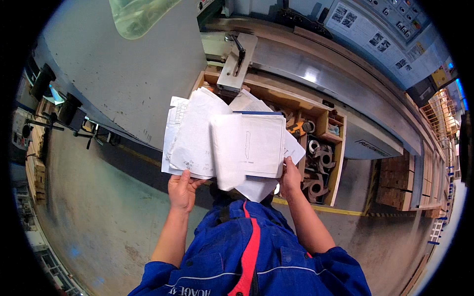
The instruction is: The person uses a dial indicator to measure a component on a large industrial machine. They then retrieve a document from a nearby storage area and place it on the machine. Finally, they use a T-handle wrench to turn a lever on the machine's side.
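Observation:
A thick sheaf of loose white papers (264,140) is spread open before me. My left hand (182,191) grips the lower edge of the turned-over sheets, thumb on top. On the right side, my right hand (290,177) holds the lower right corner of the stack. The top sheet there carries a line drawing of a long narrow profile. One page (227,153) stands curled up in the middle, between the two halves. A dark blue edge shows behind the right stack. Several sheets stick out unevenly at the sides and below.
Beyond the papers sits an open wooden tray (340,172) with metal cutter heads (323,159) and a yellow-black tool (297,129). A clamp with a black lever (239,54) rises behind it. A large grey machine panel (123,64) stands left; stacked timber (395,182) lies right.

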Demonstrator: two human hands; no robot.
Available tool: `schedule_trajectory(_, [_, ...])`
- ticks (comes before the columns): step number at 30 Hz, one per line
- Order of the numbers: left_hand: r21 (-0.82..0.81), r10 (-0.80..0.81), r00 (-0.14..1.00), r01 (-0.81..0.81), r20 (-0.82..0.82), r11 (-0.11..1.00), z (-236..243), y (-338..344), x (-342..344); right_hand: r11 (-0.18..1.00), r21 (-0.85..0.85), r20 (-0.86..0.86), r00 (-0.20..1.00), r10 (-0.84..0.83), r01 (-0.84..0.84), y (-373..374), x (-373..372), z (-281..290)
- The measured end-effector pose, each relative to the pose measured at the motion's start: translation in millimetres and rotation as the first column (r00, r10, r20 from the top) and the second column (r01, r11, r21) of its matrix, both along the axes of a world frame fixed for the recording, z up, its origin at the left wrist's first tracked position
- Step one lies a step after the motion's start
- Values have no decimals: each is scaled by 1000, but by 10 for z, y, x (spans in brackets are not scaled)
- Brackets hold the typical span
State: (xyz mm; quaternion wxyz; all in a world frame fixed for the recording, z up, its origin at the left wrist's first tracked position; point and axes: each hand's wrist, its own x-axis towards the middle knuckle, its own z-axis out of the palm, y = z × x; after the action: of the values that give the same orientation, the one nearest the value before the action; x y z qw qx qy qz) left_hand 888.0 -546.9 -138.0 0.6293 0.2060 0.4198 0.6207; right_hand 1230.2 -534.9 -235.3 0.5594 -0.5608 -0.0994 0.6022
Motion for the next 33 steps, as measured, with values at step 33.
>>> schedule_trajectory(33, [13,125,990,-124,-70,992,39,4,-76,992,1,222,968,120,-123,-48,-8,190])
